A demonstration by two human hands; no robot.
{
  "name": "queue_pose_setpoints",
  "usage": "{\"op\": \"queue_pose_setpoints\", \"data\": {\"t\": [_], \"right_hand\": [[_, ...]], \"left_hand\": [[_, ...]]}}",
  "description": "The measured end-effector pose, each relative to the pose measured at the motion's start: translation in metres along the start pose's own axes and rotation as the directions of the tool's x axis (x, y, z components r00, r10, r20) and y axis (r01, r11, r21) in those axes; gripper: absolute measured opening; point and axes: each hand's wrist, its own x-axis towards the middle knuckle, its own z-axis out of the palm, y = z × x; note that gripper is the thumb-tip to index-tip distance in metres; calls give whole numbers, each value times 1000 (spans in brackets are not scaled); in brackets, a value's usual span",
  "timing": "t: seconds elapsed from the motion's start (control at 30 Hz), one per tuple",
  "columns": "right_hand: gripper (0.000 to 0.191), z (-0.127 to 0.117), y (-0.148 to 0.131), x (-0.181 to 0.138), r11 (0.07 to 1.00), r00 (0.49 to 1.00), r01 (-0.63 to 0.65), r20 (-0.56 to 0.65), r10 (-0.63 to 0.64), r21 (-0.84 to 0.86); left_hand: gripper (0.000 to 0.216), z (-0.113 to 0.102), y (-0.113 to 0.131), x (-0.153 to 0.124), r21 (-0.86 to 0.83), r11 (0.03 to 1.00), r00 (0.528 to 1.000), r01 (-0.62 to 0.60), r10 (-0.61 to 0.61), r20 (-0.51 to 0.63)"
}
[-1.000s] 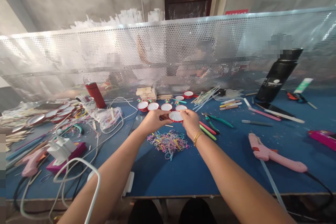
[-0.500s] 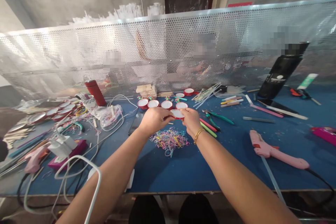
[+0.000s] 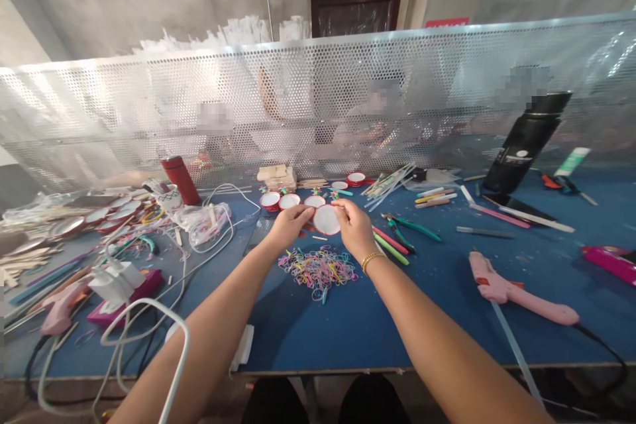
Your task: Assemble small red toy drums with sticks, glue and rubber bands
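Between my two hands is a small red-rimmed disc (image 3: 326, 219) with a white face, like a toy drum, tilted toward me. My left hand (image 3: 291, 226) pinches its left edge with thumb and fingers. On the opposite edge, my right hand (image 3: 356, 230), with a gold bracelet at the wrist, is closed too. Just behind stand several similar red-rimmed pieces (image 3: 269, 200) in a row, with small green and red figures at their tops. Below my hands lies a heap of colourful small rubber bands (image 3: 318, 271) on the blue table (image 3: 318, 338).
Green-handled pliers (image 3: 412, 226) and marker-like sticks (image 3: 392, 246) lie to the right, with a pink glue gun (image 3: 517, 291) farther out. At left are white cables (image 3: 181, 278), a power strip (image 3: 122, 305) and a red bottle (image 3: 179, 180). A perforated metal screen (image 3: 298, 99) spans the back.
The disc has come up and tilted, so its white face shows more fully toward me. Both hands keep their hold, and my view has shifted slightly.
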Motion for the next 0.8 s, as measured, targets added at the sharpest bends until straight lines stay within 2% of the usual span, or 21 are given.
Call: {"op": "queue_pose_setpoints", "data": {"t": [0.07, 0.13, 0.3, 0.6, 0.8], "right_hand": [[32, 3, 0, -2, 1000, 999, 16, 28, -17, 6], [32, 4, 0, -3, 1000, 998, -6, 60, 5, 14], [33, -2, -1, -1, 984, 969, -168, 193, 153, 64], [32, -3, 3, 1, 966, 944, -244, 247, 217, 86], [31, 0, 8, 0, 972, 950, -218, 247, 190, 91]], "left_hand": [[38, 1, -2, 1, -29, 999, 999, 40, -40, 19], [36, 0, -3, 1, -18, 999, 999, 28, -28, 21], [26, -4, -8, 4, 74, 997, 999, -32, 35, -35], [34, -8, -18, 8, 170, 982, 995, -79, 87, -44], [25, -6, -16, 6, 71, 997, 996, 12, -6, -87]]}}
